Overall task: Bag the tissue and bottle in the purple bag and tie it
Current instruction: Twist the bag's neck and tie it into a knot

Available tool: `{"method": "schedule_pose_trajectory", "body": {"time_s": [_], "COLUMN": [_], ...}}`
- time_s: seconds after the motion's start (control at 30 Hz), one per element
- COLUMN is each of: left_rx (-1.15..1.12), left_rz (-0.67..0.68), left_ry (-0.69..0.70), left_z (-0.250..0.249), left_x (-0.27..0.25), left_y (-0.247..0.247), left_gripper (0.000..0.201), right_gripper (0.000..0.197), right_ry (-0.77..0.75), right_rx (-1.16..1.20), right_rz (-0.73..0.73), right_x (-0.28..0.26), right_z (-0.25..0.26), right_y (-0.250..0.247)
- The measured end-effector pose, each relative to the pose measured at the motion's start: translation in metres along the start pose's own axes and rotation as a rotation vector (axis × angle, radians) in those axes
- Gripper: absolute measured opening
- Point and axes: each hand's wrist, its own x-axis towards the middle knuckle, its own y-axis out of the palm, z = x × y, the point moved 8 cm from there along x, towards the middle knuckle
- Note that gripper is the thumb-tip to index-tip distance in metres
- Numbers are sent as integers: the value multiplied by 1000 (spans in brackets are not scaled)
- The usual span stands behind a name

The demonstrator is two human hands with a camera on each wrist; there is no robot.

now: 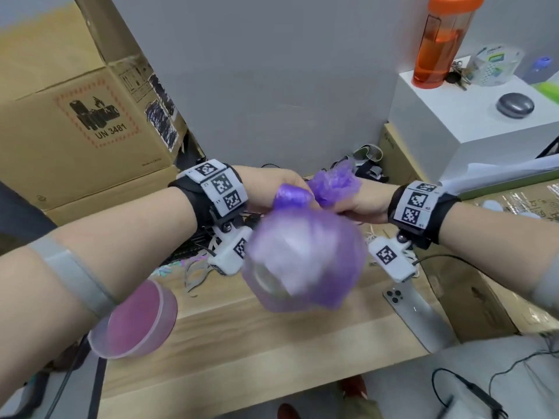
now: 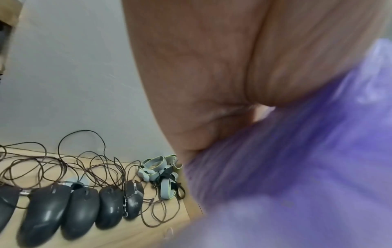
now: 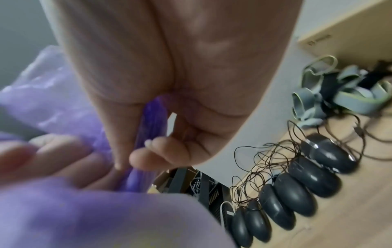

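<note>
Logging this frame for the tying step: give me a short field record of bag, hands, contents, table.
bag: purple bag, lifted above the table, blurred
neck: gathered and twisted, loose end sticks up past the hands
left hand: grips the neck
right hand: grips the neck, thumb and fingers pinch the twisted strip
contents: a pale mass and a clear rounded shape show through; bottle or tissue cannot be told apart
knot: cannot tell
table: pink dish, phone

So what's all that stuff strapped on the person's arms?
Both arms are bare. Each wrist wears a black band carrying white tiles printed with black square codes, and a small white camera box hangs beneath. A grey strap circles the left forearm.
</note>
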Motion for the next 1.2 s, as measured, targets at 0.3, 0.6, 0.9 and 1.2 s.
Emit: {"method": "schedule_pose_trajectory", "body": {"time_s": [0.3,0.6,0.9,1.2], "left_rx": [-84,85,190,325], "left_rz": [-682,-730,-705,-702], "left_ry": [26,-29,-117,-245], "left_z": [13,16,19,27], "left_x": [4,8,0,6], "left_y": [-43,-28,-23,-14], "left_gripper": [31,31,22,19], "right_gripper": [5,17,28,21], "right_ry": [-153,-259,-176,-71], "right_rx": [-26,-346,-247,-419], "right_rz": [-283,-487,-157,-486], "right_x": [-7,-3,2,11], "right_z": [38,48,41,11], "right_y": [-12,-12,33,13]}}
